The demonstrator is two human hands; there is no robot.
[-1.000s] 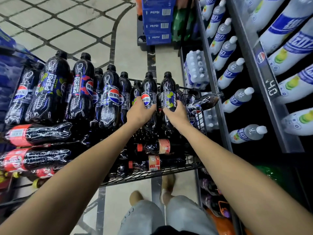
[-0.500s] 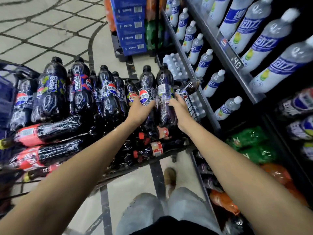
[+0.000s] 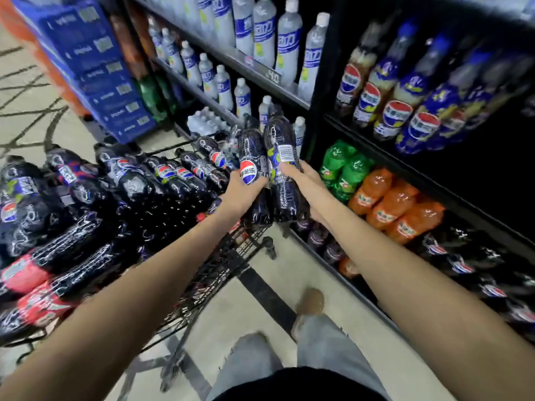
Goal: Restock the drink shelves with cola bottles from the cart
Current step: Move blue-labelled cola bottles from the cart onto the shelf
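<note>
1. Left hand wrapped around a dark cola bottle, thumb across the round red, white and blue logo.
2. Right hand wrapped around a second cola bottle, fingers over the label just under the white barcode patch.
3. Both bottles held upright, side by side and touching, above the front right corner of the cart, just beside the shelves.
4. Caps of the two held bottles dark against the dark shelf, hard to make out.
5. Cart full with more cola bottles: standing ones through the middle and to the far edge, lying ones with red labels at the near left edge.
6. Pale bottles with white caps in rows on the upper shelves, behind the held pair.
7. Blurred cola bottles with blue labels on the right shelf section, higher than the hands.
8. Green bottles and orange bottles on the shelf below, just right of the right hand.
9. More dark bottles on the low shelf at the right edge, too blurred to read.
10. Stack of blue cartons on the floor beyond the cart, against the end of the shelves.
11. Grey trousers and one brown shoe visible on the pale floor between cart and shelves.
</note>
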